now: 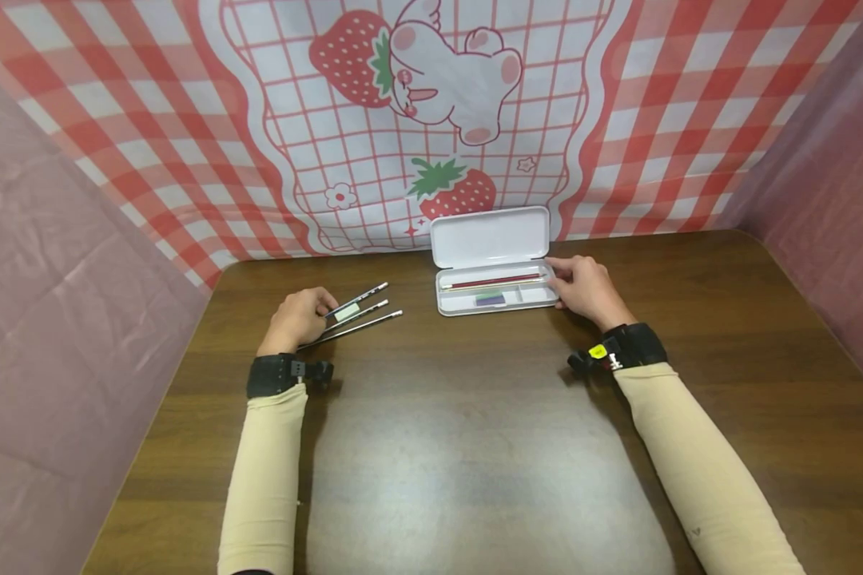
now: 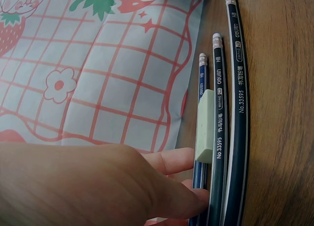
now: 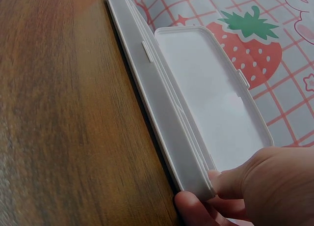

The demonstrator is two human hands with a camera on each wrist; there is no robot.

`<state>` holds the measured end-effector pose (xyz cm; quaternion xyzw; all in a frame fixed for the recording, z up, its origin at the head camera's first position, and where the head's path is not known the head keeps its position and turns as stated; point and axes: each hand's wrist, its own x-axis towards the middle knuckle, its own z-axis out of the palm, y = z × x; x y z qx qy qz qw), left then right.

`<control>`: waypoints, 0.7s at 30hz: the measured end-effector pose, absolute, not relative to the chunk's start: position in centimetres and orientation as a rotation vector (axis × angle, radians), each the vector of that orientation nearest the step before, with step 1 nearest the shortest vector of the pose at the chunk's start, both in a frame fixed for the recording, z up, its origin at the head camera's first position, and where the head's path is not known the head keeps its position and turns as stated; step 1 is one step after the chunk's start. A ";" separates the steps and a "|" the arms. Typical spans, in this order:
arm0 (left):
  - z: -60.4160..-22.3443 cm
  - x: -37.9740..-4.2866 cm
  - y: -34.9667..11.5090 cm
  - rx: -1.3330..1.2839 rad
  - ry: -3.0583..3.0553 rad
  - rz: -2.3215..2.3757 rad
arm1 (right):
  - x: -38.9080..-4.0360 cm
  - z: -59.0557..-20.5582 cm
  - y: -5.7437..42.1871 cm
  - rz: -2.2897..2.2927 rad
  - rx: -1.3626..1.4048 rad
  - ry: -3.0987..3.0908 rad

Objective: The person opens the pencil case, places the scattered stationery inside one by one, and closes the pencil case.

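At the left, my left hand (image 1: 298, 319) pinches a dark blue pencil (image 2: 201, 78) between thumb and fingers, low on its shaft. Two dark green pencils (image 2: 219, 132) lie beside it, fanned out with their eraser ends toward the case. A pale green eraser (image 2: 204, 125) sits between the blue pencil and the nearest green one. My right hand (image 1: 586, 289) grips the right end of a white pencil case (image 1: 446, 303), thumb at the rim and fingers around the outside. Its lid (image 1: 491, 238) stands raised. Inside lie a red pencil (image 1: 492, 282) and a purple-and-green block (image 1: 491, 300).
The brown wooden table (image 1: 475, 447) extends in front of both hands. A red-and-white checked cloth (image 1: 618, 192) with strawberries hangs behind the case. Pink fabric (image 1: 50, 303) borders the left side, with more on the right.
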<state>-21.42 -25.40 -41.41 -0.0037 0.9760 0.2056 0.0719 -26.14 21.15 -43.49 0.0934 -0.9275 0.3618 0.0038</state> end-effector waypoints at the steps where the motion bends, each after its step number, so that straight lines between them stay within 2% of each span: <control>1: -41.4 -21.4 -25.4 -0.012 2.931 0.617 | -26.2 -43.5 21.1 1.132 0.294 -2.907; 21: -41.2 -21.6 -25.2 -0.012 2.991 0.600 | -26.3 -43.5 21.2 1.137 0.299 -2.920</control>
